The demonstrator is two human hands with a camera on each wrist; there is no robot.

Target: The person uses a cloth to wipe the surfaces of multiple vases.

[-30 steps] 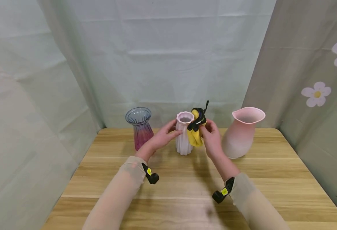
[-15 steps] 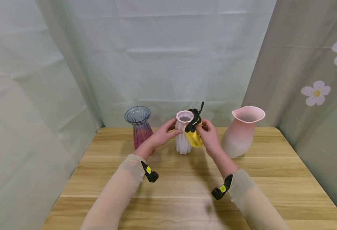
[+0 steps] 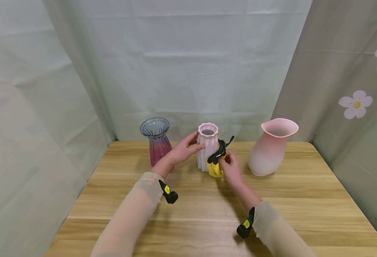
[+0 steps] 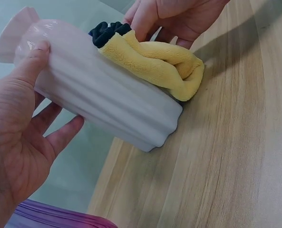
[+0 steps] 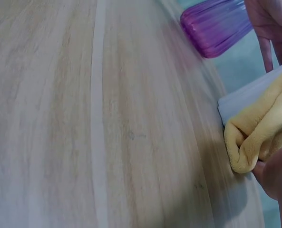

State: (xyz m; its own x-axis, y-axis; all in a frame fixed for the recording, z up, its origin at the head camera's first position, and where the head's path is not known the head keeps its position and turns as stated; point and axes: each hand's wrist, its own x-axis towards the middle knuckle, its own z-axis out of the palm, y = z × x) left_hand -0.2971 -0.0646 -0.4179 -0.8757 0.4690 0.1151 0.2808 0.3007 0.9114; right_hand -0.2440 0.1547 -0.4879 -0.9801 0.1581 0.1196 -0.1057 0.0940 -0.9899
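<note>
A white fluted vase (image 3: pixel 203 155) stands upright near the back of the table. My left hand (image 3: pixel 180 153) grips it from the left below the scalloped rim; in the left wrist view the thumb lies on one side of the vase (image 4: pixel 102 90) and the fingers curl beneath. A folded yellow cloth (image 3: pixel 214 168) with black trim and a black loop lies against the vase's right side, low down. My right hand (image 3: pixel 232 170) pinches this cloth. In the right wrist view the cloth (image 5: pixel 255 133) covers part of the vase's lower end, and the right fingertips are partly hidden.
A blue-to-purple glass vase (image 3: pixel 159 146) stands left of my left hand, partly behind the forearm. To the right is a pink-and-white pitcher-shaped vase (image 3: pixel 268 153). The wooden table (image 3: pixel 194 221) ends at a pale curtain (image 3: pixel 182 71) behind.
My right hand has slid the yellow cloth down the vase's right side, from near the rim to near the base. The left hand keeps its hold on the vase.
</note>
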